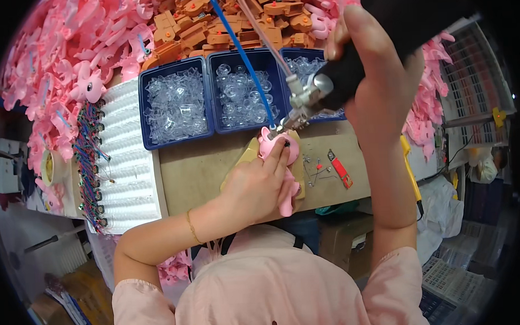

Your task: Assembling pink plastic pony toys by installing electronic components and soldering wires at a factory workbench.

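Note:
My right hand (380,72) is raised and wrapped around the black body of an air screwdriver (340,82). The tool's metal nose slants down to the left, its tip at the head of a pink plastic toy animal (287,199). With its fingers laid across the toy, my left hand (255,185) presses it down on a yellowish block (232,179) on the bench. One dark eye of the toy shows beside my fingertips. A blue tube (242,48) and a pinkish hose (261,30) run up from the screwdriver.
Dark blue bins (213,130) of clear plastic parts stand behind my hands. Orange parts (227,29) and pink shells (95,36) are heaped farther back. A red cutter knife (340,170) lies right of the toy. Wired components (91,162) line a white ribbed tray (125,161) at left.

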`<action>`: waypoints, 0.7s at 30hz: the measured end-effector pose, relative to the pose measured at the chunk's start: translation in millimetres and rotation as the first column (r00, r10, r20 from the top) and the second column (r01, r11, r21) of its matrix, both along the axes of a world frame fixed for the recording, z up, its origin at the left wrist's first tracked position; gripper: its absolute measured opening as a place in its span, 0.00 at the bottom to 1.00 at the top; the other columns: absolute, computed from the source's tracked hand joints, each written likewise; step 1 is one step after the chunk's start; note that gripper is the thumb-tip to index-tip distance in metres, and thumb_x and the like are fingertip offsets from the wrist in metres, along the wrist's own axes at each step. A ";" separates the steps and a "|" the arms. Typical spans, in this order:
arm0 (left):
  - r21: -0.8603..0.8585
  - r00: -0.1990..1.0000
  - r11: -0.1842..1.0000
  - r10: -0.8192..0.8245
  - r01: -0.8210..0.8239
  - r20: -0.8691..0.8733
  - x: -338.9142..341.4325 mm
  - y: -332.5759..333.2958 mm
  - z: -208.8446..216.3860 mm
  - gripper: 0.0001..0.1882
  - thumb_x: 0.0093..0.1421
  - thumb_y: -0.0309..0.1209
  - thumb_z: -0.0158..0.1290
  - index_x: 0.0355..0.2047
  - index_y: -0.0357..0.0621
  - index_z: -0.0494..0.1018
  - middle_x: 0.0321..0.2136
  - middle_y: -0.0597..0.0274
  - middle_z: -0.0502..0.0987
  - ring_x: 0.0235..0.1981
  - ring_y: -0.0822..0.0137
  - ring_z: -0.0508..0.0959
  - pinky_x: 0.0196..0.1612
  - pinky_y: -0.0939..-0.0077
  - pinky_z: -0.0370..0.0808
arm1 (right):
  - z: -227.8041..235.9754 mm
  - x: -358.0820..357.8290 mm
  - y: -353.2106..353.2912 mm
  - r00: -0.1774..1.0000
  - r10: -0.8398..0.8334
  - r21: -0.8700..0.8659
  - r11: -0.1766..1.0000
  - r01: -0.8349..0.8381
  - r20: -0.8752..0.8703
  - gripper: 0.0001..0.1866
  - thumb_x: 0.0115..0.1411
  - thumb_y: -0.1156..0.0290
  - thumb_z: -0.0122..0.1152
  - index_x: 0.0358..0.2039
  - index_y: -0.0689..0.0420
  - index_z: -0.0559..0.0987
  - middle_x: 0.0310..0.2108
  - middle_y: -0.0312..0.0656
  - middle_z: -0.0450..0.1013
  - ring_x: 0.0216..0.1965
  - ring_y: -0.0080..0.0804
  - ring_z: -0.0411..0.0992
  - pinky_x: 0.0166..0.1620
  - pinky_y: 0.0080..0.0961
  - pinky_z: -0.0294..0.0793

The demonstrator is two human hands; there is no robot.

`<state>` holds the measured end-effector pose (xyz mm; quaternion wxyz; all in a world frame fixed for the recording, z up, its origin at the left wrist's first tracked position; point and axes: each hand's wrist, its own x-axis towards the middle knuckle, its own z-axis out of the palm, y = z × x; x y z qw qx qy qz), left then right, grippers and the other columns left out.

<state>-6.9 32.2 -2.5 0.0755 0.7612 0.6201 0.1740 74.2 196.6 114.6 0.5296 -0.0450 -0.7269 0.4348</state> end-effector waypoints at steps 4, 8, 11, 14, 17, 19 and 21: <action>0.039 0.990 0.997 -0.059 0.065 -0.127 -2.4 3.1 3.1 0.29 0.50 0.36 0.49 0.52 0.35 0.64 0.54 0.50 0.66 0.23 0.69 0.76 0.25 0.77 0.73 | 50.3 53.7 -1.3 0.983 0.151 -0.293 0.940 -0.175 -0.101 0.13 0.59 0.66 0.46 0.38 0.61 0.71 0.33 0.39 0.66 0.32 0.26 0.65 0.37 0.22 0.63; 0.034 0.995 0.998 -0.059 0.062 -0.075 -6.5 2.7 -4.2 0.31 0.47 0.33 0.51 0.53 0.38 0.64 0.55 0.54 0.65 0.28 0.67 0.77 0.29 0.77 0.74 | 60.4 66.3 -36.9 0.996 0.084 -0.322 0.943 -0.089 -0.032 0.11 0.58 0.67 0.44 0.33 0.62 0.68 0.29 0.40 0.63 0.29 0.27 0.61 0.36 0.24 0.62; 0.019 0.999 0.999 -0.033 0.033 -0.043 -7.9 1.9 -4.5 0.30 0.47 0.34 0.52 0.52 0.38 0.65 0.55 0.55 0.65 0.30 0.64 0.77 0.30 0.74 0.75 | 46.9 47.2 -61.7 0.998 0.004 -0.304 0.952 -0.022 -0.060 0.10 0.59 0.68 0.44 0.31 0.63 0.68 0.28 0.40 0.63 0.28 0.28 0.61 0.35 0.24 0.63; 0.017 0.999 0.999 -0.030 0.031 -0.022 -7.6 0.9 -4.4 0.29 0.47 0.34 0.52 0.51 0.37 0.66 0.55 0.55 0.65 0.32 0.63 0.77 0.31 0.73 0.76 | 42.0 45.5 -68.3 0.995 -0.088 -0.292 0.954 0.070 -0.049 0.10 0.60 0.71 0.44 0.30 0.64 0.69 0.27 0.40 0.64 0.27 0.28 0.62 0.33 0.23 0.65; 0.023 0.999 0.999 -0.034 0.035 -0.035 -7.8 0.8 -8.2 0.29 0.48 0.34 0.52 0.52 0.37 0.65 0.56 0.56 0.64 0.32 0.64 0.77 0.31 0.73 0.76 | 36.3 43.2 -67.5 0.997 0.010 -0.394 0.918 -0.038 -0.073 0.09 0.59 0.70 0.46 0.31 0.65 0.69 0.27 0.39 0.64 0.28 0.27 0.62 0.32 0.22 0.65; 0.037 0.997 0.998 -0.044 0.046 -0.059 -8.6 -1.4 -10.4 0.30 0.47 0.34 0.52 0.52 0.38 0.66 0.56 0.57 0.64 0.33 0.65 0.77 0.31 0.75 0.75 | 26.6 31.9 -66.7 0.873 -0.451 0.100 0.893 0.440 0.187 0.09 0.59 0.69 0.48 0.28 0.63 0.69 0.26 0.38 0.62 0.27 0.25 0.62 0.32 0.22 0.66; 0.038 0.999 0.999 -0.025 0.027 -0.047 -10.2 -3.0 -9.3 0.30 0.47 0.34 0.52 0.52 0.38 0.66 0.56 0.57 0.63 0.32 0.66 0.76 0.31 0.76 0.75 | 23.9 37.1 -64.7 0.943 -0.307 -0.136 0.936 0.323 0.127 0.09 0.59 0.69 0.47 0.27 0.62 0.68 0.25 0.38 0.62 0.26 0.25 0.61 0.32 0.22 0.65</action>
